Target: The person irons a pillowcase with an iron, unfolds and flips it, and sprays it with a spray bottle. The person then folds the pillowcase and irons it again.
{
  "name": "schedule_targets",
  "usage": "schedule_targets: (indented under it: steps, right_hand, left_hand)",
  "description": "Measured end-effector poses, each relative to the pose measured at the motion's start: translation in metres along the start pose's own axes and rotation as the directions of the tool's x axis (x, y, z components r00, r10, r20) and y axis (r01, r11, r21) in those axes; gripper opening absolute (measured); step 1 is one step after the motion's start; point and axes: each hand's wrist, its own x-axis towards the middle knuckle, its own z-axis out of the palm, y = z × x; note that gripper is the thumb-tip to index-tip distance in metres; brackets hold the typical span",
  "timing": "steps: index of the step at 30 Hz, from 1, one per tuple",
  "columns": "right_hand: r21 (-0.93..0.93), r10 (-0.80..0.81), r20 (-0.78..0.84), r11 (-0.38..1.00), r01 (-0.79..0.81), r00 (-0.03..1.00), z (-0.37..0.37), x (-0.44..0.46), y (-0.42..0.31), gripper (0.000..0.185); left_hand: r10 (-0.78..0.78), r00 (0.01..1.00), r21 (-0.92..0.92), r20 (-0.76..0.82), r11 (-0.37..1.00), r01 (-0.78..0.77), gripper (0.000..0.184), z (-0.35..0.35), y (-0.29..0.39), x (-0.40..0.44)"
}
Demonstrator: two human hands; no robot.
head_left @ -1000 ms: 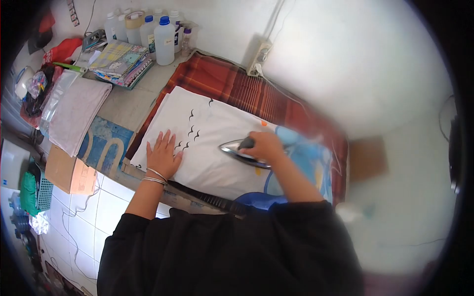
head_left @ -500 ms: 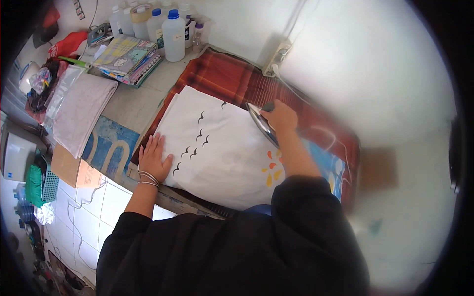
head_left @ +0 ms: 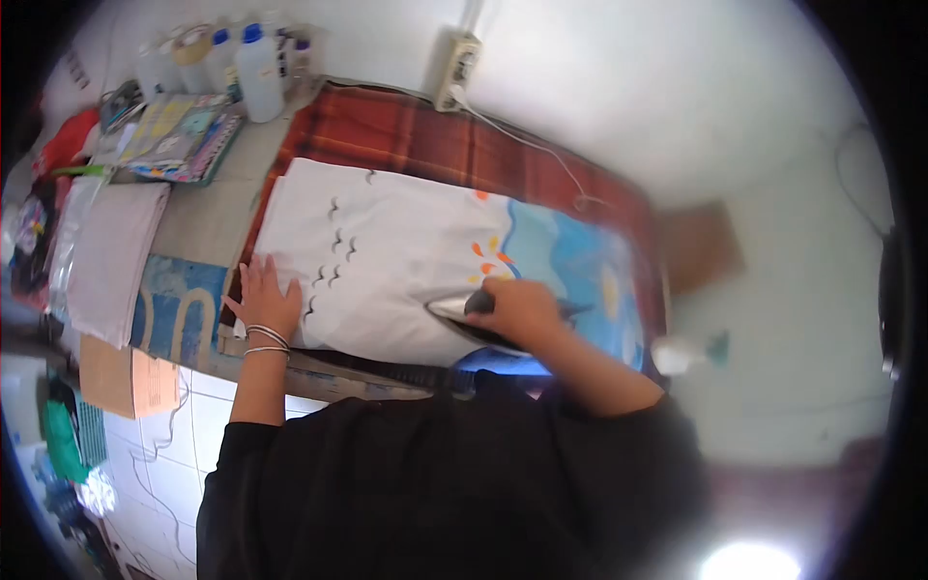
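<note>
A folded white cloth (head_left: 396,232) with black bird shapes, orange and yellow drops and a blue printed end lies on a red plaid blanket (head_left: 387,130). My right hand (head_left: 522,311) is closed around the dark handle of an iron (head_left: 449,309). The iron rests on the cloth near its front edge, its tip pointing left; my hand hides the rear part. At the cloth's left edge, my left hand (head_left: 266,298) lies flat with fingers spread, holding nothing.
Plastic bottles (head_left: 259,82) and a stack of folded fabrics (head_left: 184,135) stand at the back left. A folded pale cloth (head_left: 114,256) lies at the far left. On the wall, a power strip (head_left: 458,72) has a white cord. A cardboard box (head_left: 130,377) is below the table.
My right hand has brought the iron from the cloth's back edge toward its front edge. The left hand stays at the left edge. The view has shifted, and more of the blue end shows.
</note>
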Motion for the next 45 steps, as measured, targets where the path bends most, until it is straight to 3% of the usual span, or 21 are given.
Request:
schedule_targets:
  steps: [1, 3, 5, 7, 9, 14, 17, 19, 20, 23, 25, 27, 31, 34, 37, 38, 39, 41, 42, 44, 45]
  right_hand:
    - [0.032, -0.032, 0.002, 0.999, 0.032, 0.999, 0.012, -0.017, 0.004, 0.038]
    - [0.065, -0.041, -0.004, 0.997, 0.042, 0.999, 0.025, -0.036, 0.009, 0.039]
    - [-0.002, -0.100, -0.104, 0.995, 0.100, 0.990, 0.031, -0.046, 0.009, 0.040]
    - [0.006, -0.071, -0.126, 0.997, 0.073, 0.989, 0.027, -0.055, 0.019, 0.039]
    - [-0.006, -0.035, -0.157, 0.999, 0.035, 0.987, 0.016, -0.065, 0.031, 0.038]
    - [0.082, 0.239, -0.006, 0.968, -0.238, 0.971, -0.007, -0.102, 0.116, 0.041]
    - [0.054, 0.261, -0.113, 0.965, -0.257, 0.959, 0.014, -0.125, 0.167, 0.038]
    - [0.232, 0.490, -0.221, 0.866, -0.443, 0.843, 0.026, -0.133, 0.191, 0.044]
    - [0.196, 0.502, -0.266, 0.864, -0.463, 0.823, 0.029, -0.133, 0.202, 0.047]
    - [0.254, 0.561, -0.243, 0.824, -0.507, 0.791, 0.029, -0.132, 0.228, 0.048]
    - [0.271, 0.520, -0.266, 0.848, -0.455, 0.812, 0.028, -0.138, 0.229, 0.047]
    - [0.433, 0.329, -0.089, 0.863, -0.261, 0.940, 0.026, -0.145, 0.223, 0.056]
    - [0.222, 0.330, -0.178, 0.931, -0.289, 0.927, 0.040, -0.158, 0.189, 0.047]
    - [0.200, 0.277, -0.445, 0.958, -0.207, 0.852, 0.057, -0.158, 0.203, 0.047]
    - [0.278, 0.375, -0.318, 0.915, -0.293, 0.871, 0.045, -0.153, 0.209, 0.046]
    - [0.219, 0.260, -0.393, 0.958, -0.185, 0.882, 0.049, -0.154, 0.209, 0.046]
    - [0.214, 0.256, -0.396, 0.960, -0.182, 0.882, 0.044, -0.156, 0.202, 0.046]
    - [0.044, -0.038, -0.256, 0.998, 0.051, 0.966, 0.036, -0.160, 0.183, 0.045]
    - [0.046, -0.038, -0.249, 0.998, 0.051, 0.968, 0.042, -0.159, 0.177, 0.045]
    - [0.055, -0.227, -0.368, 0.963, 0.265, 0.902, 0.057, -0.160, 0.166, 0.044]
    - [0.064, -0.220, -0.371, 0.963, 0.261, 0.902, 0.058, -0.160, 0.164, 0.044]
  left_hand:
    - [0.032, 0.999, -0.004, 0.009, 0.999, -0.032, 0.063, -0.002, 0.015, 0.000]
    - [0.281, 0.959, -0.046, -0.044, 0.958, -0.283, 0.065, -0.013, 0.058, -0.011]
    - [0.403, 0.914, -0.005, 0.039, 0.915, -0.403, 0.067, -0.008, 0.087, -0.021]
    - [0.377, 0.874, 0.034, 0.308, 0.913, -0.406, 0.068, -0.005, 0.105, -0.029]
    - [0.388, 0.887, 0.079, 0.252, 0.905, -0.418, 0.069, 0.001, 0.101, -0.027]
    - [0.282, 0.935, 0.098, 0.213, 0.946, -0.308, 0.068, 0.002, 0.096, -0.029]
    - [0.247, 0.940, 0.137, 0.236, 0.949, -0.284, 0.067, -0.001, 0.101, -0.030]
    - [0.230, 0.942, 0.167, 0.244, 0.947, -0.275, 0.067, -0.001, 0.104, -0.031]
    - [0.217, 0.944, 0.176, 0.249, 0.948, -0.265, 0.067, 0.000, 0.105, -0.031]
    - [0.191, 0.949, 0.208, 0.250, 0.947, -0.245, 0.068, -0.001, 0.106, -0.032]
    - [0.164, 0.958, 0.197, 0.236, 0.957, -0.212, 0.067, -0.001, 0.107, -0.034]
    - [0.095, 0.966, 0.226, 0.239, 0.962, -0.150, 0.067, -0.006, 0.109, -0.039]
    - [-0.031, 0.982, 0.242, 0.184, 0.970, -0.015, 0.065, -0.008, 0.098, -0.054]
    - [0.023, 0.996, 0.231, 0.084, 0.972, -0.042, 0.062, 0.016, 0.077, -0.044]
    - [0.029, 0.999, 0.207, 0.042, 0.978, -0.037, 0.059, 0.012, 0.083, -0.047]
    - [0.012, 0.999, 0.199, 0.040, 0.980, -0.019, 0.059, 0.010, 0.088, -0.047]
    - [0.009, 0.999, 0.194, 0.038, 0.981, -0.016, 0.059, 0.011, 0.088, -0.046]
    - [0.011, 0.999, 0.215, 0.031, 0.976, -0.018, 0.058, 0.016, 0.084, -0.044]
    - [0.009, 0.999, 0.218, 0.038, 0.976, -0.018, 0.058, 0.018, 0.083, -0.045]
    - [0.039, 0.999, 0.217, 0.003, 0.975, -0.039, 0.057, 0.018, 0.082, -0.044]
    - [0.045, 0.999, 0.225, 0.003, 0.973, -0.045, 0.057, 0.018, 0.082, -0.044]
